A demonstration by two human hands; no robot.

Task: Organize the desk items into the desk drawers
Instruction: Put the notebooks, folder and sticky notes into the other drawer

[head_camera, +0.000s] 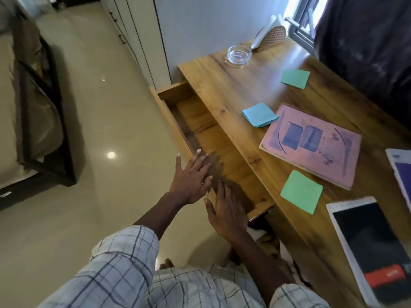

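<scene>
The wooden desk (233, 85) has one drawer (175, 90) pulled out, with nothing visible inside it. My left hand (192, 176) and my right hand (226, 210) hover side by side over the drawer's front edge, fingers straight, holding nothing. On the desktop lie a blue sticky-note pad (259, 114), a green pad (301, 191) near the front, another green pad (294, 78) farther back, and a pink notebook (311, 145). A dark-covered spiral notebook (373, 250) lies at the right, and a white-edged book (400, 172) is cut off by the frame.
A glass ashtray (239, 54) and a napkin holder (270, 36) stand at the desk's far end by the window. A dark curtain (367, 41) hangs behind the desk. Left of the drawer is tiled floor (100, 130) and a dark-framed bed (40, 107).
</scene>
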